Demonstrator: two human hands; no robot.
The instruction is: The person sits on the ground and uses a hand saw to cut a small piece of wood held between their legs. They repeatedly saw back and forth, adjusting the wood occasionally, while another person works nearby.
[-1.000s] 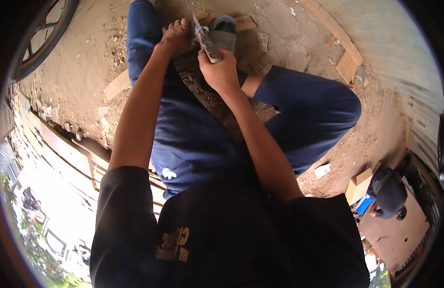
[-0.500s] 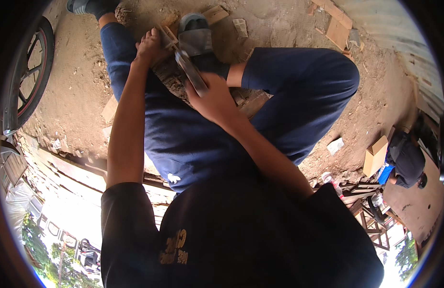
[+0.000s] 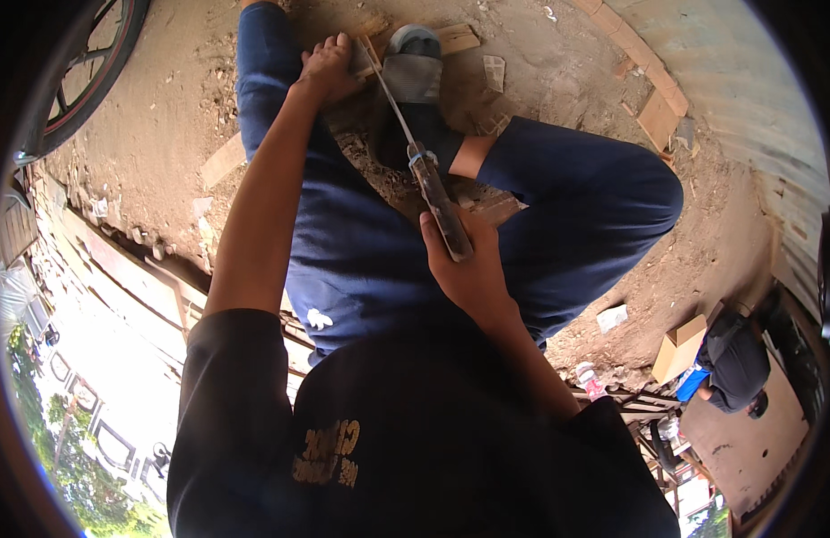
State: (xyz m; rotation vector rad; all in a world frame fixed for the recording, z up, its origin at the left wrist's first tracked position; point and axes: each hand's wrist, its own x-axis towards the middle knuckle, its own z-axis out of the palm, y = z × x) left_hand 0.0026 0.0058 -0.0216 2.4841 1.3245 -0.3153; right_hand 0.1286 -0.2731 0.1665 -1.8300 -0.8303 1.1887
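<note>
My right hand [image 3: 473, 269] is wrapped round the dark, worn handle of a hand saw [image 3: 418, 154]. Its thin, narrow blade points away from me, toward a small piece of wood [image 3: 370, 54] beside my sandalled foot. The tip end of the blade lies by that wood; whether it sits in a cut is too small to tell. My left hand [image 3: 329, 67] presses down and curls over the wood's left side, partly hiding it. A sandal [image 3: 413, 79] with a grey strap stands just right of the wood, on another board [image 3: 458, 39].
Dirt ground with scraps surrounds my legs. A wheel [image 3: 96, 72] stands at the far left, corrugated metal sheeting [image 3: 747, 99] at the right. A wood offcut [image 3: 659, 118] lies near the sheeting. At lower right, a person [image 3: 736, 366] bends beside a cardboard box [image 3: 679, 350].
My right hand has drawn the saw back toward me, showing more of its blade. The left hand stays at the wood. The whole view has shifted somewhat.
</note>
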